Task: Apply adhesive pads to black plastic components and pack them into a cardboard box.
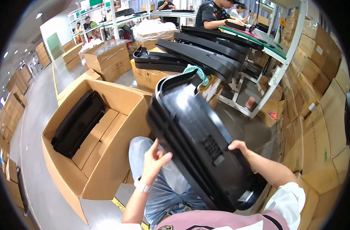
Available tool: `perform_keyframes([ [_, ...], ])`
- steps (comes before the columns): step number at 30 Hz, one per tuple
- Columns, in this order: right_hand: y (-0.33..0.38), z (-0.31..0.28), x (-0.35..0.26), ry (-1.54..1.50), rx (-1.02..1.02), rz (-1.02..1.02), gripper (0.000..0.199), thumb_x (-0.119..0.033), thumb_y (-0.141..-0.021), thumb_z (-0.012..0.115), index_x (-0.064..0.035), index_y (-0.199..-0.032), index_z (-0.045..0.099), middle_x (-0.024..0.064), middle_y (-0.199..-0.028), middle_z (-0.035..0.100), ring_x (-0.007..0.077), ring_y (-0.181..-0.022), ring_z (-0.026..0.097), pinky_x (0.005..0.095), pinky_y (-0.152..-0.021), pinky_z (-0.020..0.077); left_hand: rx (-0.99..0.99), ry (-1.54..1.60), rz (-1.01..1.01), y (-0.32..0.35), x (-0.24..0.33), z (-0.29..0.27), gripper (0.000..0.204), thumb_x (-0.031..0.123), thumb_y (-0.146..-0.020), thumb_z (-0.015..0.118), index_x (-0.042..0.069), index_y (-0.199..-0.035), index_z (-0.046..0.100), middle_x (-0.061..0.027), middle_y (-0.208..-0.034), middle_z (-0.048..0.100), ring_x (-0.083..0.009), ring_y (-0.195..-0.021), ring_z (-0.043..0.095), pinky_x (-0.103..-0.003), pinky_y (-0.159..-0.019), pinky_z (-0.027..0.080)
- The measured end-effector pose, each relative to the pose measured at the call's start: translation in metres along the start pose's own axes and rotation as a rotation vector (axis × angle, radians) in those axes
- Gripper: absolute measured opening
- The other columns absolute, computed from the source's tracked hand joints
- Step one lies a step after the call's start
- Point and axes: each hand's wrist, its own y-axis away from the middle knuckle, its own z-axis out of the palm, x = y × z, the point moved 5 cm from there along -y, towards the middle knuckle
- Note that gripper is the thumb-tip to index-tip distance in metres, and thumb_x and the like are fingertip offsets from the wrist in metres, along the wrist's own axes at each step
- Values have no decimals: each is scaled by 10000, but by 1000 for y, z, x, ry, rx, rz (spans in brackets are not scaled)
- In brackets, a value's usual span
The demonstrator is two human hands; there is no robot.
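Warehouse floor, black plastic panel [198, 142] btwn both hands' fingers [236, 145]

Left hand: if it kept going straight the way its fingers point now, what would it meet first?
Most likely the near edge of the black plastic panel. The left hand has its fingers aimed up and right, close to that edge; from this single view I cannot tell whether they already touch it.

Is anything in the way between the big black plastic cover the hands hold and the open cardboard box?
Nothing visible. The black cover sits right of the open box, with only the left hand near that side; one black part already lies inside.
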Motion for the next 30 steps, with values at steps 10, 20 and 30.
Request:
perform_keyframes([
  [10, 85, 0, -66, -187, 82, -587, 507, -378, -689, 542, -1, -1013, 641, 154, -879, 668, 282, -769, 629, 364, -746, 518, -255, 211, 179, -64, 42, 86, 406, 172, -924, 609, 56, -1299, 503, 101, -605, 422, 6, -511, 331, -174, -466, 240],
  [20, 129, 27, -149, -219, 200, -1027, 382, -422, -777, 566, -71, -889, 664, 76, -833, 675, 210, -701, 615, 329, -655, 510, -42, 241, -36, -63, -47, 15, 120, 111, -903, 576, 65, -1008, 608, 88, -564, 396, -13, -428, 298, -197, -406, 197],
  [30, 126, 81, -315, -411, 409, -1403, 380, -385, -755, 592, -82, -984, 602, 95, -948, 652, 259, -791, 615, 367, -728, 513, -45, 194, -178, -55, -93, 11, 108, 126, -884, 591, 39, -830, 625, 20, -594, 541, -62, -390, 439, -215, -369, 343],
])
